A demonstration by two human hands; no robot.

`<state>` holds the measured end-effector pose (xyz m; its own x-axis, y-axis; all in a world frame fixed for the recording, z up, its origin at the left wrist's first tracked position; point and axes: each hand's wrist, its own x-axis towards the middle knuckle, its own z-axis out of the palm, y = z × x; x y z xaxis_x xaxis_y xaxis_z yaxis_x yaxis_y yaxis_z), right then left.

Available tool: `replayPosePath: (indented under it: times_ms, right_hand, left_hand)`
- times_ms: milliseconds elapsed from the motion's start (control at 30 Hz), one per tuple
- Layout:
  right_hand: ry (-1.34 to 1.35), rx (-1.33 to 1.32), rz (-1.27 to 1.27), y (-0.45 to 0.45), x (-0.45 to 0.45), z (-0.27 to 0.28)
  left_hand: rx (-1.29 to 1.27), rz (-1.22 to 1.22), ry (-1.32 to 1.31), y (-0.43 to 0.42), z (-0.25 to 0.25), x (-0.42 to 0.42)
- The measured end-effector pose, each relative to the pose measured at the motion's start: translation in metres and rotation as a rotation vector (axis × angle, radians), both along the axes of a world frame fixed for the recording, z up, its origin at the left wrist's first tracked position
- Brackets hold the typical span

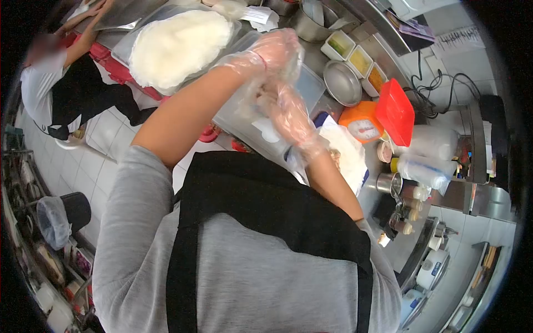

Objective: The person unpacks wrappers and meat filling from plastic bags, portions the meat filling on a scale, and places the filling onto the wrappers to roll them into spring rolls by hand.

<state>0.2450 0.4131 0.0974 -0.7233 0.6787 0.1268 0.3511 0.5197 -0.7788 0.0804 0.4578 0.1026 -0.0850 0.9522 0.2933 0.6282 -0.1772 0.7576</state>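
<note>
Head view | left hand and right hand close together, in clear gloves, over see-through box | both hands' fingers: cannot tell, too blurry

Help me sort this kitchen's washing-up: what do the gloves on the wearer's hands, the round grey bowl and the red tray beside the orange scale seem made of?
Gloves: thin clear plastic film, glossy; it crinkles and skin shows through.
Round grey bowl: probably stainless steel, softly shiny; it has metallic highlights.
Red tray: likely rigid plastic, smooth; solid colour and moulded-looking walls.
</note>
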Motion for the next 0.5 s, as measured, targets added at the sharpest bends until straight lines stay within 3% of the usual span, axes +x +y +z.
replayPosePath:
  times_ms: [100,133,233,367,467,500]
  right_hand:
    - [-0.086,0.300,-0.176,0.014,-0.006,-0.031]
    - [-0.117,0.357,-0.191,0.018,-0.002,-0.038]
    - [-0.245,0.448,-0.113,0.015,-0.006,-0.043]
    - [-0.316,0.220,-0.083,0.014,-0.034,-0.028]
    - [-0.684,0.113,-0.101,0.025,-0.060,-0.016]
    - [-0.654,0.156,-0.109,0.029,-0.064,-0.022]
  left_hand:
    - [-0.143,-0.043,0.000,-0.017,-0.002,-0.021]
    - [-0.095,-0.066,0.111,-0.023,-0.015,-0.034]
    - [-0.455,-0.069,0.552,-0.024,-0.044,-0.055]
    - [-0.369,0.031,0.287,-0.034,-0.078,-0.067]
    - [-0.343,0.112,0.065,-0.036,-0.106,-0.060]
    - [-0.327,0.147,-0.023,-0.039,-0.118,-0.055]
